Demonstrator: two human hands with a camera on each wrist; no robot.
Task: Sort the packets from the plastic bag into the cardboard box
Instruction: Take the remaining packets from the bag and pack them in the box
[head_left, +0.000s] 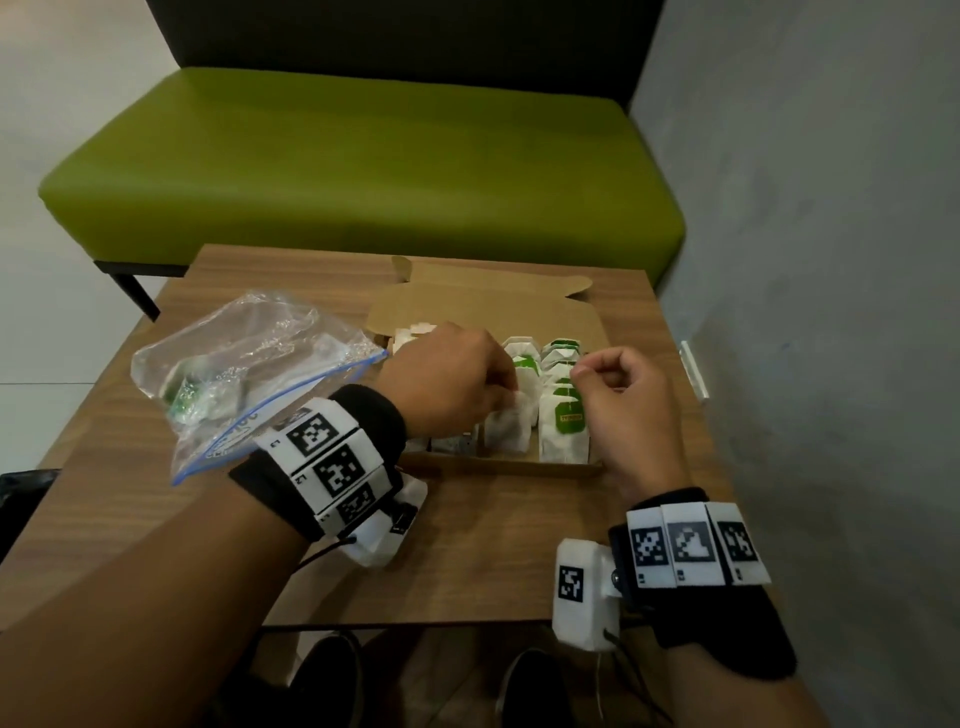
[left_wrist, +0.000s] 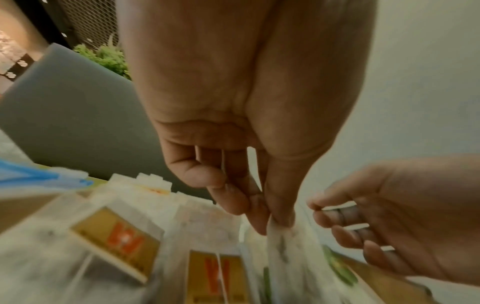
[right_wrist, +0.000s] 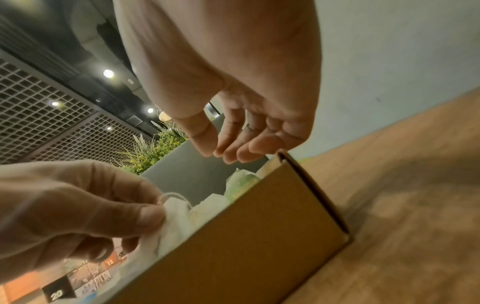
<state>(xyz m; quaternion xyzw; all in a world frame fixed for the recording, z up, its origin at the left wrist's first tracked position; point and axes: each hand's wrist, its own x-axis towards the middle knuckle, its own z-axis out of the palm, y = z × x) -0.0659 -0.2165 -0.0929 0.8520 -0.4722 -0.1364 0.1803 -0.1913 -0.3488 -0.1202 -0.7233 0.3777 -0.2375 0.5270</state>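
The left hand reaches over the cardboard box from the near-left side. Its thumb and fingers pinch the top edge of a white tea packet that stands in the near end of the middle row. The right hand hovers just beside it, over the right-hand row of green-labelled packets. Its fingers are loosely curled, thumb near forefinger. They seem to hold nothing, though a thin string between them cannot be ruled out.

Step in hand, as judged: seating the pinched packet upright in its row.

- Lower the packet straight down, keeping the grip at its top edge, so that the soft paper does not fold.
- Use the free hand to part or steady the neighbouring packets and open a slot.
- Keep the string and tag out of the gap before letting go.
- Check that the packet matches its row. Orange-labelled packets fill the left side, green ones the right.

The held packet stands on edge, long axis roughly vertical, with its flat face turned toward the near wall of the box. The rows run from near to far.

The plastic bag lies on the table, touching the left end of the box, its zip edge toward the box. A few packets remain inside it, so the sorting appears unfinished.
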